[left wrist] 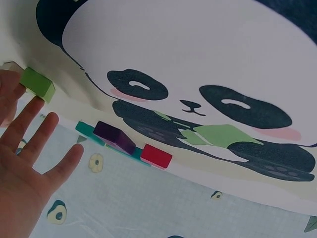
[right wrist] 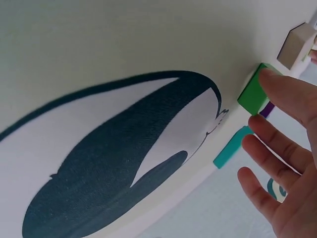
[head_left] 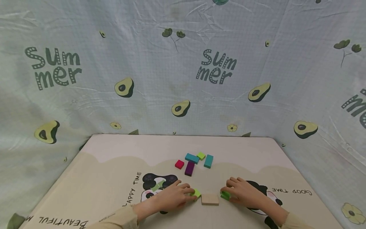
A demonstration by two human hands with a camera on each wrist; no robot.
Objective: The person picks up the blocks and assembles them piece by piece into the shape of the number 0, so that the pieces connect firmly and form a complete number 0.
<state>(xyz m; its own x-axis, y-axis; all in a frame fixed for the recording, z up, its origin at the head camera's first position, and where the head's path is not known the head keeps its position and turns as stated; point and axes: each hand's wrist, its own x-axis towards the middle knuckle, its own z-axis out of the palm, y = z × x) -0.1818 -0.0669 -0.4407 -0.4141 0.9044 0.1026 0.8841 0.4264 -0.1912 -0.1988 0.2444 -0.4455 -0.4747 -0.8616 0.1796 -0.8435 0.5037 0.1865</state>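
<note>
My left hand (head_left: 175, 196) pinches a lime-green block (left wrist: 37, 83) between thumb and index finger, its other fingers spread apart. Across from it, my right hand (head_left: 243, 192) holds a darker green block (right wrist: 254, 91) with the thumb on one side and the index fingertip at the other. Between the two hands lies a plain wooden block (head_left: 210, 199), flat on the table. The lime-green block sits close to its left edge, and a small gap separates the darker green block from its right side.
Farther back on the table (head_left: 114, 152) lie a red block (head_left: 179, 164), a purple block (head_left: 189, 168), a blue block (head_left: 192, 158), a teal block (head_left: 208, 161) and a second lime-green block (head_left: 201, 156). Behind the table's far edge hangs a printed curtain (head_left: 148, 63).
</note>
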